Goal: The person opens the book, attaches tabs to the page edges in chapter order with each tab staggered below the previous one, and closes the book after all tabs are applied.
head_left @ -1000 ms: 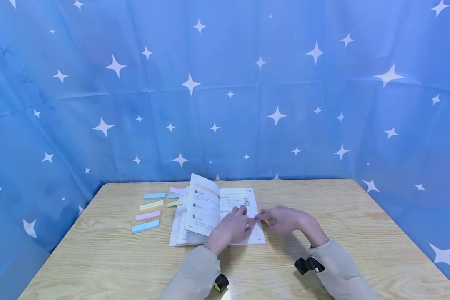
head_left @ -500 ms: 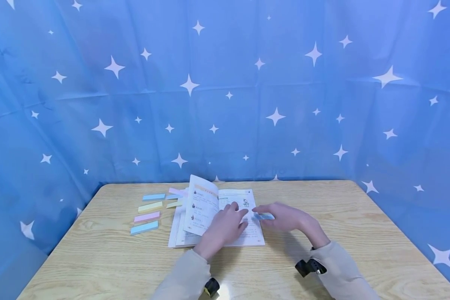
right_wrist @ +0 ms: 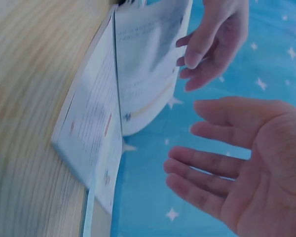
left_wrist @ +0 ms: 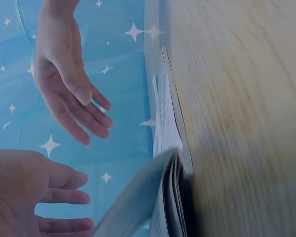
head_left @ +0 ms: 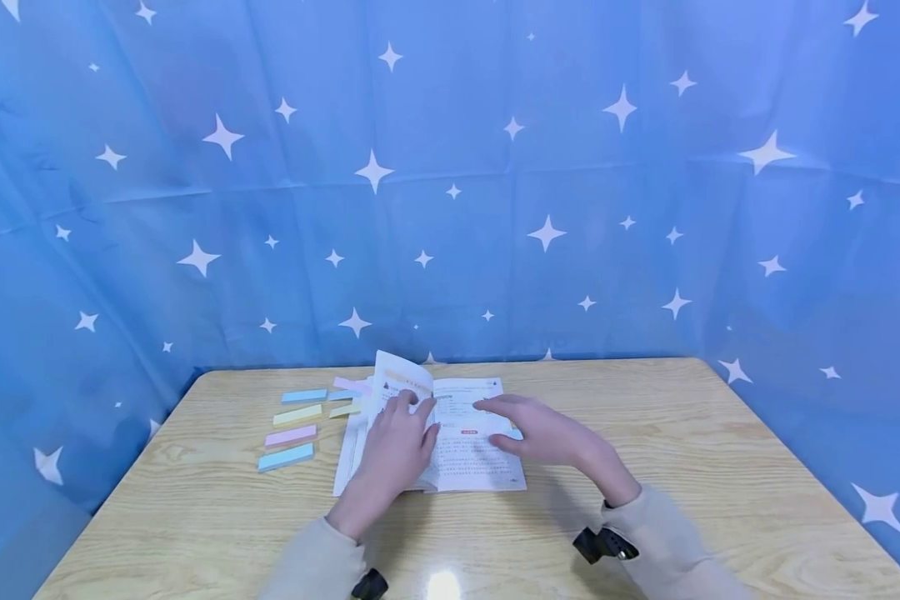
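An open book (head_left: 468, 467) lies on the table, its right page flat and printed with text. One left-hand leaf (head_left: 390, 375) stands raised and curved. My left hand (head_left: 393, 442) is over the left pages, fingers loosely spread; the left wrist view shows the curling leaf close to its fingertips. Above the right page hovers my right hand (head_left: 540, 429), its fingers extended and nothing in them in the right wrist view. A light blue sticky tab (right_wrist: 90, 212) sticks out from the right page's outer edge, mostly hidden behind the right hand in the head view.
Left of the book lie blue, yellow and pink sticky-note pads, the nearest being a blue pad (head_left: 286, 457). Pink (head_left: 351, 385), blue and yellow tabs jut from the book's left edge. A star-patterned blue curtain (head_left: 450, 208) hangs behind the wooden table (head_left: 690, 467).
My left hand has moved left from the right page onto the raised leaf. My right hand has left the tab at the page edge and shifted left over the page, fingers spreading.
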The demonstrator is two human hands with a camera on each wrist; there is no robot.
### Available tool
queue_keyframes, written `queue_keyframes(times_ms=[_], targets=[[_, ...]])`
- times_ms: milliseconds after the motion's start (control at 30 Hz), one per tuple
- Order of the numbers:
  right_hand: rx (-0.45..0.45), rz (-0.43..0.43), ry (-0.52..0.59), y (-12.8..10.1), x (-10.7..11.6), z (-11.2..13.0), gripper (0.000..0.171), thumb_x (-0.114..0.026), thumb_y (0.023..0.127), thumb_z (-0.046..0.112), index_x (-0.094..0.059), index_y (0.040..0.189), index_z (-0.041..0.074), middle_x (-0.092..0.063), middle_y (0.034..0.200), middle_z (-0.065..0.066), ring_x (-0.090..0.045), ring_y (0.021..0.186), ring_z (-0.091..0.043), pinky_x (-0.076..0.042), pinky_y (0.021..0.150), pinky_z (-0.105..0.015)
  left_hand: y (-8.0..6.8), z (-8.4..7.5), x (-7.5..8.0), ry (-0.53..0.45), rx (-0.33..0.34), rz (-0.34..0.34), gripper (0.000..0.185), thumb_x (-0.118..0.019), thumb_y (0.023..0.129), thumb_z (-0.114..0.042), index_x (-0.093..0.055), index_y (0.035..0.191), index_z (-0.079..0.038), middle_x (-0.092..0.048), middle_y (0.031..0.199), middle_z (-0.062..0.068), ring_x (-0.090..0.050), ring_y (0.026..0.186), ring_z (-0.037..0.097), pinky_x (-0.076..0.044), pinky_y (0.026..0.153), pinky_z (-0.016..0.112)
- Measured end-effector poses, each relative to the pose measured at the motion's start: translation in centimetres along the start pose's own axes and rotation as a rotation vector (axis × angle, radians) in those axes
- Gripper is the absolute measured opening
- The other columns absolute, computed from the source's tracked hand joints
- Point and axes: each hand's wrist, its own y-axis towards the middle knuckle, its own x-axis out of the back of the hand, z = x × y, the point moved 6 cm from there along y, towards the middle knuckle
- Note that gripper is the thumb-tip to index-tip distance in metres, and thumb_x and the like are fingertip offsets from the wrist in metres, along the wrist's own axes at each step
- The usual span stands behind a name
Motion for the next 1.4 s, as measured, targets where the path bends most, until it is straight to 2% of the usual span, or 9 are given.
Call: queue_keyframes(times_ms=[200, 400, 533, 667, 767, 833, 1033, 1267, 1400], targets=[[-0.016, 0.039, 0.048, 0.7, -1.4, 1.9, 0.058, -0.063, 0.101, 0.021, -0.04, 0.153, 0.005, -0.048, 0.148, -0.017, -0.06, 0.121, -0.032, -0.051, 0.097, -0.046, -1.2, 2.3, 0.7, 0.004, 0.089, -0.018, 0.031, -0.069, 0.094, -0.015, -0.069, 0.122, -0.001, -0.059, 0.114, 0.022, -0.057, 0.097, 0.034, -0.053, 0.075, 0.047], [-0.062, 0.129, 0.059, 2.1, -3.4, 3.5, 0.074, -0.066, 0.099, 0.03, -0.027, 0.159, 0.013, -0.037, 0.155, -0.015, -0.061, 0.117, -0.029, -0.053, 0.093, -0.041, -2.2, 4.4, 0.9, -0.023, 0.193, 0.03, 0.032, -0.068, 0.094, -0.015, -0.068, 0.122, 0.0, -0.059, 0.111, 0.022, -0.058, 0.093, 0.033, -0.054, 0.064, 0.043], [-0.125, 0.208, 0.051, 3.4, -5.1, 4.3, 0.083, -0.069, 0.097, 0.034, -0.019, 0.161, 0.022, -0.03, 0.158, -0.017, -0.066, 0.096, -0.022, -0.055, 0.079, -0.035, -2.9, 5.6, 1.0, -0.06, 0.245, 0.063, 0.032, -0.069, 0.094, -0.015, -0.066, 0.119, 0.003, -0.058, 0.107, 0.022, -0.059, 0.092, 0.034, -0.054, 0.062, 0.046], [-0.137, 0.24, -0.004, 4.5, -6.5, 5.1, 0.084, -0.072, 0.093, 0.033, -0.021, 0.159, 0.028, -0.03, 0.157, -0.02, -0.065, 0.089, -0.02, -0.053, 0.071, -0.033, -3.5, 6.6, 0.9, -0.066, 0.296, 0.107, 0.031, -0.068, 0.094, -0.017, -0.064, 0.115, 0.005, -0.057, 0.105, 0.023, -0.059, 0.09, 0.036, -0.053, 0.062, 0.049], [-0.119, 0.227, -0.052, 5.2, -7.2, 5.4, 0.082, -0.075, 0.09, 0.03, -0.027, 0.156, 0.028, -0.033, 0.154, -0.021, -0.063, 0.088, -0.018, -0.052, 0.069, -0.031, -3.9, 7.4, 0.8, -0.057, 0.329, 0.148, 0.036, -0.067, 0.095, -0.019, -0.06, 0.118, 0.007, -0.056, 0.106, 0.026, -0.06, 0.092, 0.038, -0.053, 0.063, 0.051], [-0.11, 0.21, -0.067, 5.6, -7.5, 5.5, 0.08, -0.077, 0.088, 0.028, -0.031, 0.153, 0.029, -0.036, 0.151, -0.019, -0.06, 0.079, -0.013, -0.051, 0.065, -0.029, -4.2, 7.8, 0.6, -0.049, 0.352, 0.179, 0.043, -0.066, 0.095, -0.021, -0.057, 0.124, 0.01, -0.056, 0.111, 0.029, -0.061, 0.096, 0.041, -0.054, 0.066, 0.054], [-0.073, 0.16, -0.152, 6.6, -8.2, 5.5, 0.077, -0.083, 0.085, 0.033, -0.038, 0.147, 0.027, -0.045, 0.137, -0.013, -0.054, 0.072, -0.008, -0.049, 0.061, -0.025, -4.9, 8.8, 0.2, -0.056, 0.422, 0.261, 0.058, -0.063, 0.097, -0.026, -0.048, 0.136, 0.014, -0.052, 0.126, 0.037, -0.059, 0.106, 0.051, -0.053, 0.076, 0.059], [-0.04, 0.11, -0.214, 6.9, -8.2, 5.7, 0.076, -0.085, 0.081, 0.032, -0.042, 0.143, 0.021, -0.049, 0.126, -0.01, -0.051, 0.07, -0.006, -0.048, 0.059, -0.02, -5.5, 9.3, 0.2, -0.068, 0.504, 0.355, 0.067, -0.059, 0.1, -0.033, -0.042, 0.136, 0.021, -0.05, 0.114, 0.043, -0.059, 0.081, 0.039, -0.051, 0.062, 0.05], [-0.026, 0.084, -0.201, 6.6, -7.8, 5.8, 0.075, -0.083, 0.08, 0.029, -0.043, 0.143, 0.016, -0.051, 0.127, -0.012, -0.052, 0.068, -0.007, -0.048, 0.059, -0.02, -5.5, 9.5, 0.2, -0.118, 0.508, 0.373, 0.058, -0.057, 0.101, -0.034, -0.053, 0.121, 0.02, -0.057, 0.088, 0.028, -0.05, 0.061, 0.025, -0.039, 0.049, 0.035]])
